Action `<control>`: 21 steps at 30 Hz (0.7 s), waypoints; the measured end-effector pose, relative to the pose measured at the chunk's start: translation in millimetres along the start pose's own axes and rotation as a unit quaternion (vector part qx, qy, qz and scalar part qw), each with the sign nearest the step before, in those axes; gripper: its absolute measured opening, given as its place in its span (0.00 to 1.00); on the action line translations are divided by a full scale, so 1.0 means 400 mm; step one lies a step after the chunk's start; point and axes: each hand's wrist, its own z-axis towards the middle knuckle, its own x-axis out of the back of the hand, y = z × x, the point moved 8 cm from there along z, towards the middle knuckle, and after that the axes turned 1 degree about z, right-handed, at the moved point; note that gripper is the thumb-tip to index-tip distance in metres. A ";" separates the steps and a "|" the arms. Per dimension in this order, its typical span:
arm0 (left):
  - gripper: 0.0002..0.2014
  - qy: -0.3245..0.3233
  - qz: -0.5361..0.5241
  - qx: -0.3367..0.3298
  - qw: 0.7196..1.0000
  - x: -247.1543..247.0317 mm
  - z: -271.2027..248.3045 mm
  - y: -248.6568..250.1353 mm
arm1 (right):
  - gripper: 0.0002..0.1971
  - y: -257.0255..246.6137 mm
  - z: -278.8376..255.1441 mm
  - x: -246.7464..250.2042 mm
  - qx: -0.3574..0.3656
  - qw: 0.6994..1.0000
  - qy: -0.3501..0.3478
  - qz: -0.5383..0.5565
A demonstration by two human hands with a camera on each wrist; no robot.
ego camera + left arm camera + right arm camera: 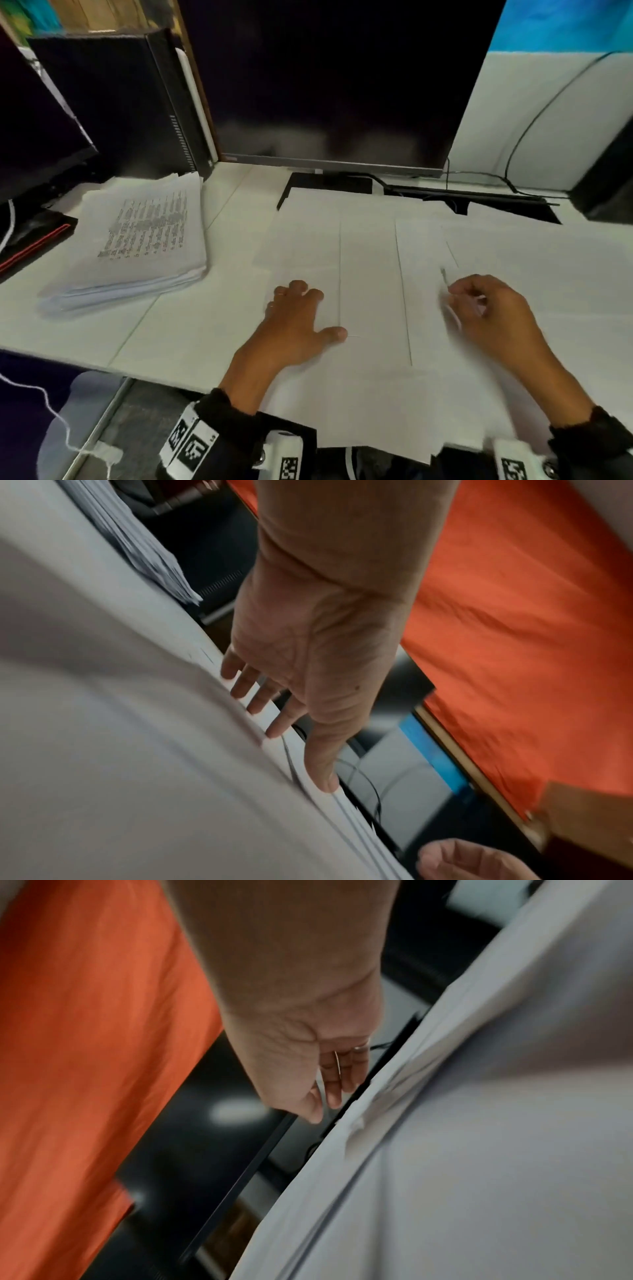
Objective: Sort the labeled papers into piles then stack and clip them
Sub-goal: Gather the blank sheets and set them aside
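Papers [370,274] look blank; hands [298,329] blurred.

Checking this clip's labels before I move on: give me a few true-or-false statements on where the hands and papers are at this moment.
1. The left hand lies spread, fingers on the blank sheets. True.
2. The thick printed stack sits to the right of both hands. False: it lies at the left, near the dark computer case.
3. The right hand has its fingers curled at the edge of a sheet. True.
4. The blank sheets are already gathered into one clipped pile. False: they lie side by side, overlapping, and no clip shows.
5. The monitor displays a document. False: its screen is dark.
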 end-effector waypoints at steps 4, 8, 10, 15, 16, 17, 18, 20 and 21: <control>0.45 -0.002 0.042 0.010 0.999 -0.047 0.028 0.082 | 0.02 0.158 -0.035 0.188 -0.074 0.990 0.110 -0.042; 0.54 -0.010 -0.070 0.027 0.997 -0.033 0.062 0.161 | 0.49 0.376 -0.038 0.250 -0.258 0.947 -0.002 -0.194; 0.58 -0.002 -0.185 0.039 0.982 -0.020 0.088 0.192 | 0.58 0.432 -0.055 0.238 -0.279 0.929 -0.081 -0.229; 0.56 0.024 -0.352 0.081 0.932 -0.014 0.141 0.247 | 0.50 0.403 -0.095 0.184 -0.247 0.931 -0.104 -0.248; 0.54 0.014 -0.352 0.077 0.933 -0.022 0.143 0.267 | 0.49 0.394 -0.103 0.169 -0.245 0.932 -0.100 -0.247; 0.53 0.003 -0.347 0.070 0.935 -0.034 0.151 0.282 | 0.49 0.382 -0.109 0.156 -0.240 0.935 -0.092 -0.243; 0.54 -0.004 -0.341 0.062 0.938 -0.040 0.151 0.298 | 0.48 0.368 -0.112 0.144 -0.230 0.940 -0.078 -0.238; 0.55 -0.006 -0.311 0.049 0.949 -0.051 0.154 0.319 | 0.46 0.336 -0.119 0.122 -0.203 0.950 -0.058 -0.232; 0.56 -0.004 -0.297 0.046 0.954 -0.060 0.162 0.319 | 0.46 0.319 -0.122 0.113 -0.188 0.953 -0.055 -0.232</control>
